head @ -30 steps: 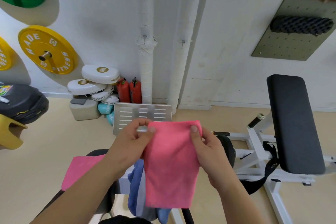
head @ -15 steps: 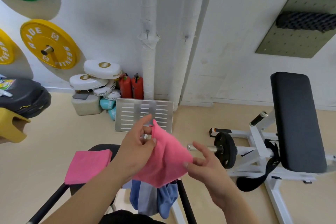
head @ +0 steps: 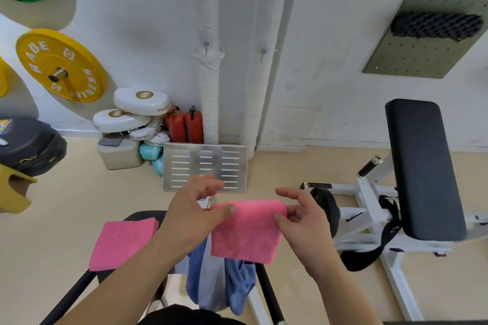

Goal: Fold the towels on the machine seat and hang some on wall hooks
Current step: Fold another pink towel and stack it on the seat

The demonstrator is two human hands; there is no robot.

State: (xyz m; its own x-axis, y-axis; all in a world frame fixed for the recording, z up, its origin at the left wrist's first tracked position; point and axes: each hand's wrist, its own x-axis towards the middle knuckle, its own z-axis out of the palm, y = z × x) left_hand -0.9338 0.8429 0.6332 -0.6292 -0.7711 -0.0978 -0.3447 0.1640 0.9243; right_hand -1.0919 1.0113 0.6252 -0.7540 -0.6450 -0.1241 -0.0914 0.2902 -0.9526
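Head view: a person's left hand (head: pixel 192 216) and right hand (head: pixel 303 224), set apart, pinch the top corners of a pink towel (head: pixel 245 232) above the machine seat (head: pixel 142 215). Folding seems midway. The next move likely calls for one more fold, edges matched.

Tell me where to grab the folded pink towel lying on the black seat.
Pinch the folded pink towel at its left edge, coming from the left: it lies flat, and that edge seems to overhang the black seat, leaving room for fingers beneath.
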